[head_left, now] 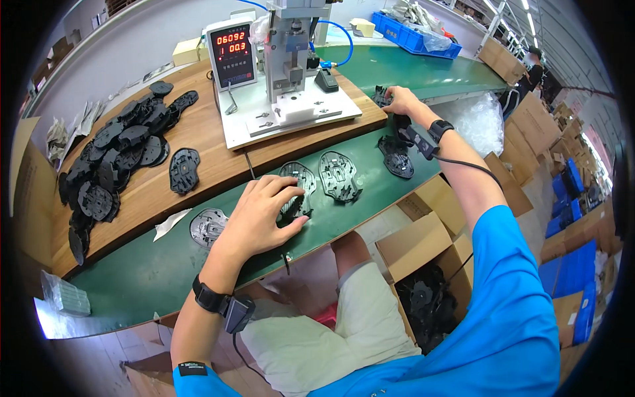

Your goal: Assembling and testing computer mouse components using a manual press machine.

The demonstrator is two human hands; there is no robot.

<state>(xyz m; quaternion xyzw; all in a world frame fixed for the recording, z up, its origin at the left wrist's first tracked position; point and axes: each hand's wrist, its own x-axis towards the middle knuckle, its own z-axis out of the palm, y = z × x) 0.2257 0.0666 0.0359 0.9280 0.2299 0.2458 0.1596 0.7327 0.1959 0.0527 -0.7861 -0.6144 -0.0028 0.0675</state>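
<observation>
My left hand [268, 208] lies over a black plastic shell [297, 173], shaped like a computer mouse base, on the green table. Its thumb and fingers curl about the shell's near end, which they partly hide. Farther out to the right, my right hand [402, 101] pinches a small black plastic piece [381, 96] at the table's edge. Between the hands rests another mouse base [338, 176], its ribbed inside up. One more dark shell [397, 159] lies below my right wrist, and a further mouse base [208, 227] sits left of my left wrist.
A press machine [288, 73] with a red digital display box [231, 53] stands on a wooden board [218, 159]. Heaped black shells [119, 149] cover the board's left. Below the table edge, an open carton [423, 251] holds black parts. A blue crate [413, 36] stands at the back.
</observation>
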